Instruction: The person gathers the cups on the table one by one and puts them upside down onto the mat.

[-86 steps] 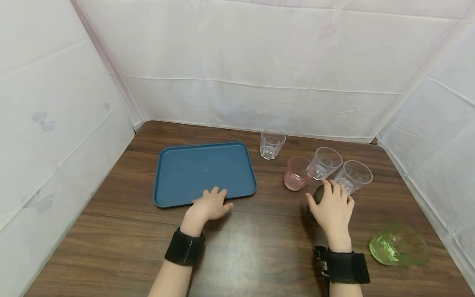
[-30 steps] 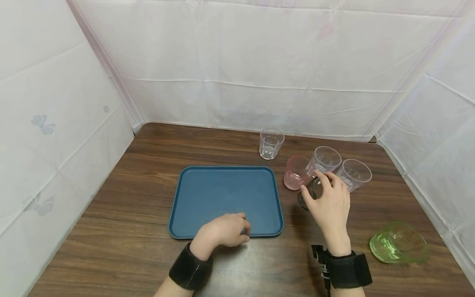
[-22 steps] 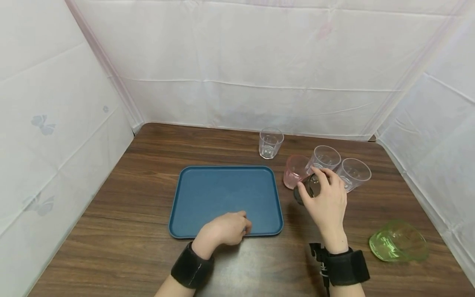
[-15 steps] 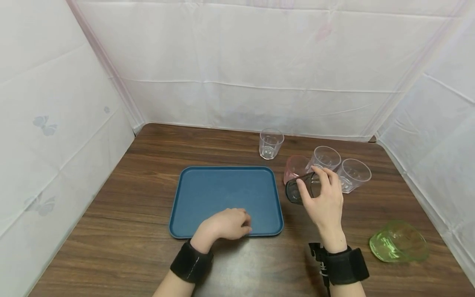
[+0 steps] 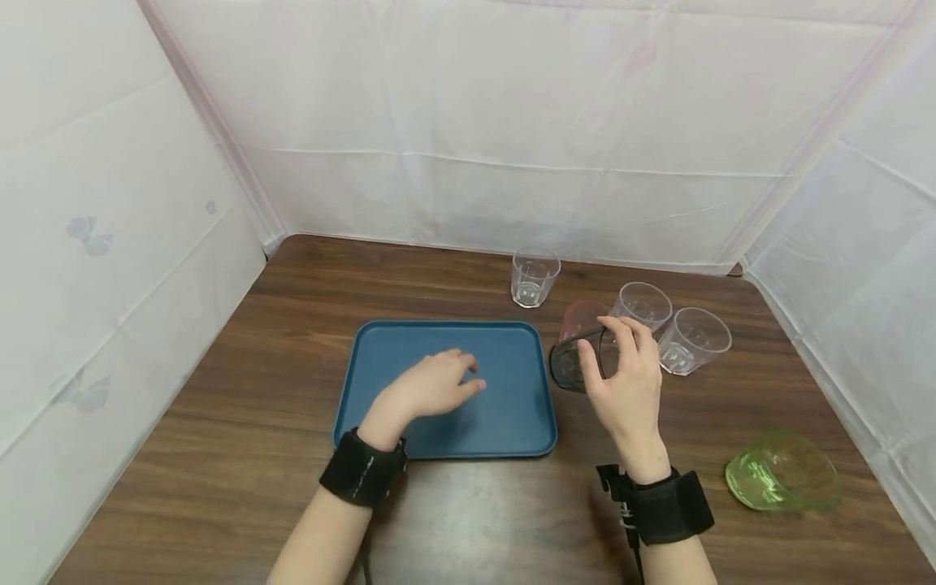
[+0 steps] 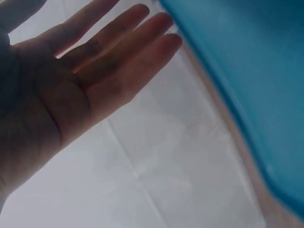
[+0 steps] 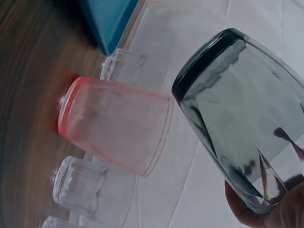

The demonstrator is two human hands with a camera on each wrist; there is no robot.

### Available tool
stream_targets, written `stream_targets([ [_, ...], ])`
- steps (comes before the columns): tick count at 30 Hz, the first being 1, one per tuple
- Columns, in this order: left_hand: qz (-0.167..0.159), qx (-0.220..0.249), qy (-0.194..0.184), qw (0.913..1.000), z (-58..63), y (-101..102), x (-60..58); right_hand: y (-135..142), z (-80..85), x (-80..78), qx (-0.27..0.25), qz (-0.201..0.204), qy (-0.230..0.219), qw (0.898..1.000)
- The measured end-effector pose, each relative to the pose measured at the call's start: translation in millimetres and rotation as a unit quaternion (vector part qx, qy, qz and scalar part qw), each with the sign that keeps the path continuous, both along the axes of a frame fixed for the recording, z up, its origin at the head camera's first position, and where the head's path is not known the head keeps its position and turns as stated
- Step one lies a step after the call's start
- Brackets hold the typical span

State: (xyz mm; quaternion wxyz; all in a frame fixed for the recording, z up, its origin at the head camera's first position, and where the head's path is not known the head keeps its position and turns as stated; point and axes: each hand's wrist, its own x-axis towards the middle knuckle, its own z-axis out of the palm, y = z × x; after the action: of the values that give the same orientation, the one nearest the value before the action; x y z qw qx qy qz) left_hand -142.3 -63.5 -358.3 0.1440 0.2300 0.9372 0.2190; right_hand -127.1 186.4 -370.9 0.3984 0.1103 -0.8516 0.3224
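Observation:
My right hand point(image 5: 627, 388) grips a dark grey glass point(image 5: 573, 363) between thumb and fingers. The glass is held tilted above the table, its thick base towards the tray. In the right wrist view the grey glass point(image 7: 242, 109) fills the right side, with fingertips point(image 7: 240, 204) near its rim. A blue tray point(image 5: 508, 414) lies in front of me. Over it hovers my left hand point(image 5: 424, 388), fingers loosely extended, holding nothing. The left wrist view shows its palm point(image 6: 61, 90) beside the tray's edge point(image 6: 228, 104). Partly hidden behind the grey glass stands a pink glass point(image 5: 582, 315).
Two clear glasses, one point(image 5: 641, 302) by the pink glass and one point(image 5: 691, 341) farther right, stand upright. Another clear glass point(image 5: 535, 278) is behind the tray's right corner. A green glass point(image 5: 781, 473) lies on its side at right. White sheets point(image 5: 468, 122) wall the table.
The tray has moved right and nearer to me. My left hand has since lifted from its near edge to over its middle. My right hand has raised the grey glass, tilted, and carried it left.

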Motion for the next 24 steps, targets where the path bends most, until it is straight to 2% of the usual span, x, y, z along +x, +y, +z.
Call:
stream_targets([
  [3,0.033,0.02,0.025,0.9989,11.3,-7,-11.0,-4,4.5,-4.2,-0.01,0.016,0.0,1.0],
  [7,0.081,0.085,0.044,0.9921,15.4,-11,-21.0,-13,9.0,-10.0,-0.032,0.041,-0.002,0.999],
  [11,0.123,0.157,0.07,0.9775,12.8,-6,-26.7,-23,10.8,-16.0,-0.055,0.06,0.0,0.997],
  [15,0.159,0.209,0.1,0.9597,10.3,1,-26.3,-34,11.2,-19.3,-0.068,0.076,0.005,0.995],
  [19,0.18,0.244,0.116,0.9458,8.2,5,-23.0,-45,12.4,-20.4,-0.081,0.086,0.004,0.993],
  [24,0.18,0.268,0.112,0.9398,3.2,10,-21.9,-60,17.0,-21.2,-0.101,0.095,0.0,0.99],
])
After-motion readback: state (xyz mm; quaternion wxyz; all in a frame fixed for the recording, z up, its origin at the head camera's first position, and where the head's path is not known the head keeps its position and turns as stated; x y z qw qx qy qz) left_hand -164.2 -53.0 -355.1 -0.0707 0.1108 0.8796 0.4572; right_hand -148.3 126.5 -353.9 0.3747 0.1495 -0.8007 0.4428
